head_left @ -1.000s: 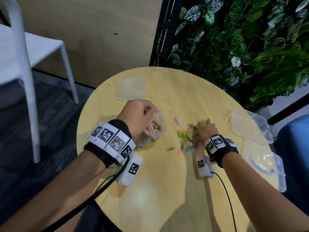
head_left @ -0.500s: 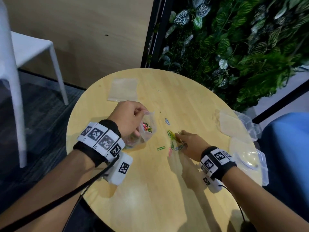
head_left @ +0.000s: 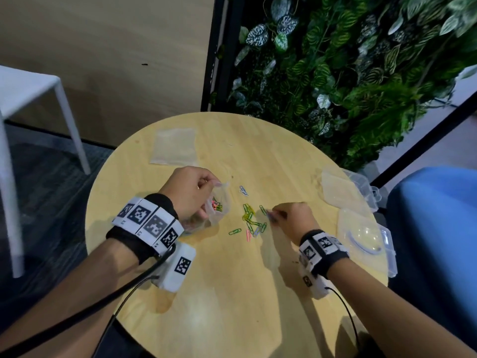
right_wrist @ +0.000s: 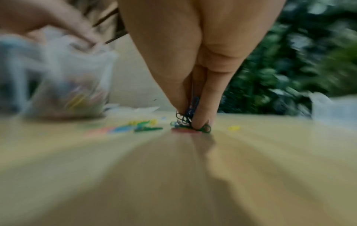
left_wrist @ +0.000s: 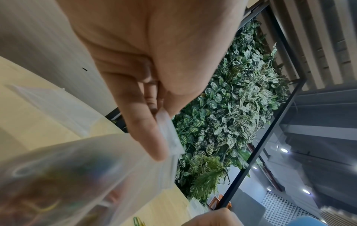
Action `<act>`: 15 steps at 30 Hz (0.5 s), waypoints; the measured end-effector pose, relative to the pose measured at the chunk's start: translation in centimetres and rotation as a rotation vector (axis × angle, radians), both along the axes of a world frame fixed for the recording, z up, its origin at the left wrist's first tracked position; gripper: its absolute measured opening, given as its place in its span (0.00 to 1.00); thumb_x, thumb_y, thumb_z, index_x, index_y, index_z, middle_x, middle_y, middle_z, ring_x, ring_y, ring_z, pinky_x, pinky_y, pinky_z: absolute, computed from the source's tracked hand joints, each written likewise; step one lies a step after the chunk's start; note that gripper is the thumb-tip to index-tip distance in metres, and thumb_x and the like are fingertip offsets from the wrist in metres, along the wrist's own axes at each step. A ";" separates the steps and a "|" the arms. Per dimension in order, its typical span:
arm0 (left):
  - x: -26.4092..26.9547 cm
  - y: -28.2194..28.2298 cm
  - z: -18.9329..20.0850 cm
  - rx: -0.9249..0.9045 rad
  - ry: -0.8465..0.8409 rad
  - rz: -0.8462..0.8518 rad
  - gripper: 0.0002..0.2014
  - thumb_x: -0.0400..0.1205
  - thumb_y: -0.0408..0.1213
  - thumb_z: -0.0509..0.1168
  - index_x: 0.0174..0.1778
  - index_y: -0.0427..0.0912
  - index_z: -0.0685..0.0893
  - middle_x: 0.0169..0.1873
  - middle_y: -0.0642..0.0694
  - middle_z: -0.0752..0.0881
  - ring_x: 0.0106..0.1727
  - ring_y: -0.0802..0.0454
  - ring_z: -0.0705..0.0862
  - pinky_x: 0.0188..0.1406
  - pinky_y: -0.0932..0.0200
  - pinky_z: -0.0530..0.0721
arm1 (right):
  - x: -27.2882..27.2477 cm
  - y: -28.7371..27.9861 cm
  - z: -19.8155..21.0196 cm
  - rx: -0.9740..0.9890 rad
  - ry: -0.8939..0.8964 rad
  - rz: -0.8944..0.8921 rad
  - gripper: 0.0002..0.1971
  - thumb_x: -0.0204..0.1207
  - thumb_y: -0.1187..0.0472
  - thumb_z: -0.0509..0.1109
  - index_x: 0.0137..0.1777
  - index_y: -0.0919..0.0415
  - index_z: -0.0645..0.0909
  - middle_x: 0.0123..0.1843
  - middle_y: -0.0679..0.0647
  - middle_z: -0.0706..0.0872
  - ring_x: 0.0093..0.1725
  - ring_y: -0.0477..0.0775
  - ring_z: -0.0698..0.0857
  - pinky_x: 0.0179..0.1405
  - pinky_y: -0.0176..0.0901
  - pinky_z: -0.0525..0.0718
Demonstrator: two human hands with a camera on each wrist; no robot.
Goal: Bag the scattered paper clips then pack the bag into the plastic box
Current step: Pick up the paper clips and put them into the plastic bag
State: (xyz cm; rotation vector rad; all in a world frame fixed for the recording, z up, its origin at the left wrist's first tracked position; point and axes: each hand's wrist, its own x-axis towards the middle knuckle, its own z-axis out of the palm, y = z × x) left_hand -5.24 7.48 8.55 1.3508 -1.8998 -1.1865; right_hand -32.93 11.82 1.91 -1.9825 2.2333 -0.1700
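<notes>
1. Pale wood forms the round counter [head_left: 232,293] on which the work takes place; a small clear plastic zip bag [head_left: 220,206] stands on it toward the left, its mouth turned toward the loose clips.
2. The left hand [head_left: 189,193] pinches the bag's rim between thumb and curled fingers [left_wrist: 142,126], holding the mouth open. A cluster of coloured clips already lies inside the bag (pink, green and yellow show through the film).
3. The right hand [head_left: 295,219] is lowered to the counter with its fingertips [right_wrist: 201,120] closed together on a few dark blue and green wire paper clips [right_wrist: 190,120], some of which touch the surface.
4. The remaining scattered coloured paper clips [head_left: 251,219] lie between the two hands: a yellow-green heap, one green and one pink clip nearer the person, and a pale clip [head_left: 243,190] apart on the far side.
5. The clear hinged plastic box [head_left: 366,239] lies open at the right edge of the counter, near the right hand. Its contents cannot be made out. A second clear box [head_left: 361,188] sits beyond it, and a flat spare bag [head_left: 175,146] rests on the far left.
6. Progress, as judged: bagging is partly done. More than a dozen clips await collection; sealing the bag and packing it in the box have not begun.
</notes>
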 end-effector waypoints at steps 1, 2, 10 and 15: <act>0.0 0.0 0.0 -0.002 0.002 -0.002 0.10 0.88 0.35 0.62 0.52 0.42 0.89 0.44 0.41 0.90 0.24 0.44 0.90 0.20 0.62 0.83 | -0.8 -0.3 0.2 -0.018 -0.092 -0.074 0.09 0.78 0.55 0.70 0.41 0.56 0.89 0.38 0.52 0.90 0.39 0.53 0.85 0.41 0.38 0.78; 0.0 0.1 0.1 0.000 0.005 -0.005 0.09 0.87 0.36 0.62 0.52 0.42 0.89 0.45 0.42 0.90 0.24 0.44 0.91 0.24 0.56 0.87 | -1.3 -0.6 0.5 -0.039 -0.191 -0.160 0.07 0.77 0.56 0.72 0.45 0.56 0.91 0.40 0.51 0.90 0.40 0.50 0.85 0.44 0.36 0.78; -0.1 0.0 0.1 0.038 0.016 0.015 0.09 0.87 0.38 0.63 0.53 0.42 0.88 0.46 0.43 0.90 0.25 0.43 0.91 0.32 0.45 0.89 | 0.0 -1.5 4.9 -0.083 -1.555 -0.559 0.10 0.79 0.70 0.68 0.57 0.75 0.83 0.50 0.65 0.87 0.45 0.57 0.89 0.43 0.36 0.90; -0.4 -0.1 0.0 0.024 0.012 0.027 0.09 0.87 0.37 0.63 0.53 0.40 0.89 0.45 0.40 0.90 0.25 0.42 0.91 0.26 0.55 0.88 | 5.7 -1.5 7.7 0.000 -1.801 -0.429 0.09 0.81 0.71 0.64 0.56 0.73 0.82 0.47 0.63 0.88 0.49 0.58 0.88 0.46 0.35 0.89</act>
